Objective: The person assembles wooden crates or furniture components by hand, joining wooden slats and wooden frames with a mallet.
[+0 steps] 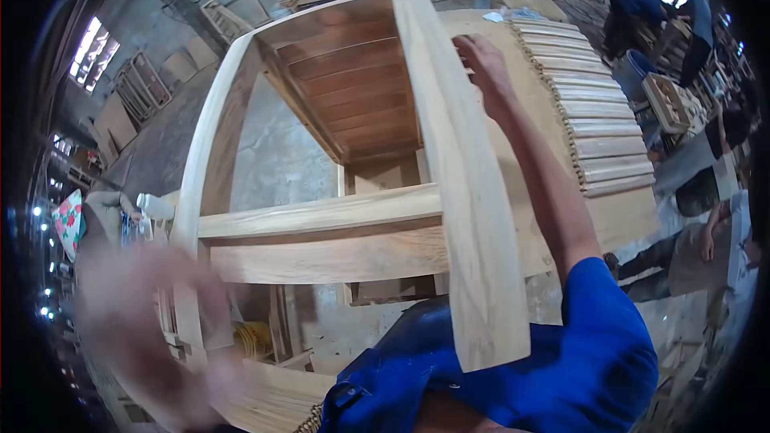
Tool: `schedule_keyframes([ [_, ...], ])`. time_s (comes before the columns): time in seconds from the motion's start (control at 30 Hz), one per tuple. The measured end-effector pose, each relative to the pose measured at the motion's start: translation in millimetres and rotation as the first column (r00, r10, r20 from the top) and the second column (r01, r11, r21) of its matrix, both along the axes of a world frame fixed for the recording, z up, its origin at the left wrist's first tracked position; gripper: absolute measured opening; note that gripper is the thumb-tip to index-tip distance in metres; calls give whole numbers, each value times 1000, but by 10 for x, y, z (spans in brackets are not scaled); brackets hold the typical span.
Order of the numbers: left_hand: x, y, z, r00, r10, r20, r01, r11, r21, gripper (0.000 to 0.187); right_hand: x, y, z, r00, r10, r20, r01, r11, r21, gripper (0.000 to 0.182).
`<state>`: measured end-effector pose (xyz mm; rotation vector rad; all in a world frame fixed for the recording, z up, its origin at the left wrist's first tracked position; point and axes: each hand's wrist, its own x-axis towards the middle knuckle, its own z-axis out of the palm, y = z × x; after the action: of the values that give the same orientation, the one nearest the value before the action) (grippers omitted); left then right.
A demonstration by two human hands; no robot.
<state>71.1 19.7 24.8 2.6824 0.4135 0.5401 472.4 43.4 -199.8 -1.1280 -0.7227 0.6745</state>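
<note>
A pale wooden furniture frame (477, 216) stands tilted in front of me, with two long side posts, a double crossbar (321, 261) and a brown slatted panel (345, 84) inside it. At the far end of the right post is my right hand (487, 68), its fingers bent against the outer edge; the post partly hides the fingertips. My left hand (152, 329) is a blur of motion in front of the lower left post. Whether its fingers touch the wood cannot be made out.
Slender turned wooden pieces (597, 104) lie in a row on a board (618, 220) to the right. Several people (658, 16) work beyond it. A white container (156, 207) is at the left, and a yellow bucket (253, 339) sits low behind the frame.
</note>
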Motion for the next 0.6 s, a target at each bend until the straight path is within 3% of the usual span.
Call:
schedule_keyframes([
  [0.03,310,121,87,966,237,104,-256,936,242,21,13,46,-18,958,-187,218,202,978,-49,55],
  [0.07,699,411,96,984,170,55,-178,961,211,28,152,205,-266,897,-259,359,263,964,40,55],
  [0.1,1056,657,112,993,112,-39,-98,960,262,39,286,525,-591,817,-344,463,302,939,164,55],
  [0.13,1386,891,-31,996,92,-2,-84,918,388,49,358,847,-836,777,-391,493,318,920,228,53],
  [0.2,2075,1550,-393,997,-69,42,13,654,756,66,287,1063,-820,860,-279,426,188,952,243,51],
  [0.23,2378,1709,-553,998,-49,32,9,674,739,65,207,986,-645,941,-103,321,32,975,218,50],
  [0.27,2626,1824,-675,999,-27,21,3,693,721,64,189,930,-591,918,-150,366,100,984,150,50],
  [0.33,2961,2031,-807,951,84,-298,70,879,472,51,145,720,-425,872,-196,449,217,976,4,54],
  [0.37,3049,2159,-908,975,128,-181,-15,853,521,37,172,728,-462,894,-173,413,182,983,18,54],
  [0.43,3075,2046,-934,968,218,-125,-132,864,485,28,182,612,-413,876,-204,437,190,979,75,55],
  [0.5,3077,2031,-975,975,198,-105,-122,862,491,26,257,637,-458,881,-137,452,156,988,-5,56],
  [0.53,3081,2133,-1014,973,214,-88,-127,810,572,27,262,650,-451,871,-149,468,159,987,17,55],
  [0.6,3070,2194,-1067,966,244,-86,-152,804,575,28,272,668,-442,864,-160,478,162,986,37,55],
])
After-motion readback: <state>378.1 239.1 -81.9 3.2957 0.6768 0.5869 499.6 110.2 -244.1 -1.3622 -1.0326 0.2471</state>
